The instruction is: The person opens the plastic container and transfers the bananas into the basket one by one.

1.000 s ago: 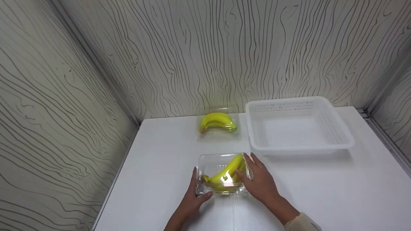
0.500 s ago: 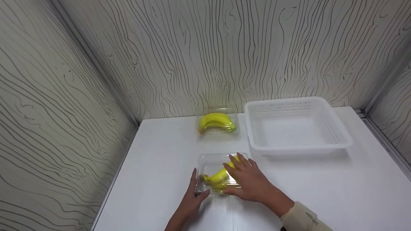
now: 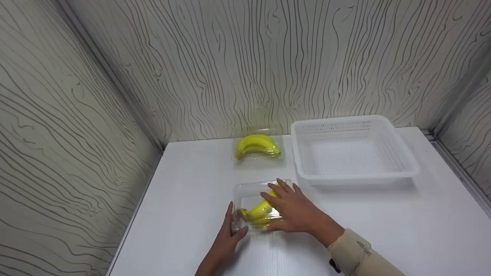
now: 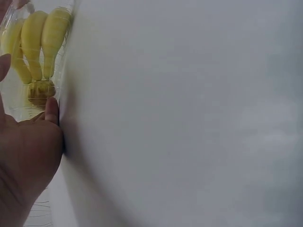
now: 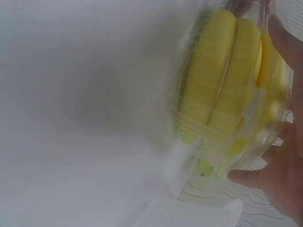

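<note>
A clear plastic box (image 3: 247,195) with yellow bananas (image 3: 257,210) inside sits near the front of the white table (image 3: 383,222). My right hand (image 3: 293,211) lies flat on the box's lid, fingers spread, thumb along the front edge. My left hand (image 3: 229,230) rests against the box's left front corner with straight fingers. In the left wrist view the thumb (image 4: 51,111) touches the clear wall beside the bananas (image 4: 38,38). The right wrist view shows the bananas (image 5: 222,85) through the plastic with my right hand (image 5: 284,179) around its edge.
A second clear box of bananas (image 3: 257,147) stands at the back of the table by the wall. A white perforated basket (image 3: 399,153) sits to its right. Patterned walls close in the left, back and right sides.
My right hand has slid left from the box's right side onto the top of the lid. The left hand has stayed at the left front corner.
</note>
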Action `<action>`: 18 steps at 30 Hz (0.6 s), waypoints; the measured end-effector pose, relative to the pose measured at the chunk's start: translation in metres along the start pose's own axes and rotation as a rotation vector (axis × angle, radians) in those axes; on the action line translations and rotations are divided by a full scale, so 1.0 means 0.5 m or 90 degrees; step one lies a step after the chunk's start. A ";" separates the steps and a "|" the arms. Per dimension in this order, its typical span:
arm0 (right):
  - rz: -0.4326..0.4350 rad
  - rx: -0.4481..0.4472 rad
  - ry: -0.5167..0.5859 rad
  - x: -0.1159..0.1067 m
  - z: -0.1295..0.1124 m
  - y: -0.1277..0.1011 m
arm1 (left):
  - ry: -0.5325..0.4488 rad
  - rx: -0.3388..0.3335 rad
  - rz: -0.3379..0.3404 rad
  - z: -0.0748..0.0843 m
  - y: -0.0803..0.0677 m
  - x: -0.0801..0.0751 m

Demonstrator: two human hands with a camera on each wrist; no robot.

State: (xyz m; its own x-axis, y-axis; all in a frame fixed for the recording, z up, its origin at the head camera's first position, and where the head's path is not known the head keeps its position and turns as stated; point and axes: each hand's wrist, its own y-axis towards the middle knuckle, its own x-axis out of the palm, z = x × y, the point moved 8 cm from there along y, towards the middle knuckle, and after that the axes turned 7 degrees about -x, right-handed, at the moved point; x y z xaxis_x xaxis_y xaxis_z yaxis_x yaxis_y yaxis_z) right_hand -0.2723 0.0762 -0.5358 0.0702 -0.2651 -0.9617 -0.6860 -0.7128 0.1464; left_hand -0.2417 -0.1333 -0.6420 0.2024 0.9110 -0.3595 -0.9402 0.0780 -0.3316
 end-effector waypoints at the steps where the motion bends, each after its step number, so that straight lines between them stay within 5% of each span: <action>1: -0.004 0.003 0.002 0.003 -0.001 0.001 | -0.001 -0.004 -0.001 -0.001 0.000 0.000; 18: -0.020 0.061 -0.007 0.010 -0.019 0.012 | -0.004 -0.005 0.007 -0.002 0.000 -0.004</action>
State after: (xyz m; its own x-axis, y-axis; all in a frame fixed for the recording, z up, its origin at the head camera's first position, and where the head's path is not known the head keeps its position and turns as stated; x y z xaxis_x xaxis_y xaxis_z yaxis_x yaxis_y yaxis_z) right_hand -0.2692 0.0642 -0.5377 0.0855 -0.2355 -0.9681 -0.7499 -0.6549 0.0931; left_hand -0.2419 -0.1355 -0.6423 0.1903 0.9145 -0.3570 -0.9400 0.0648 -0.3349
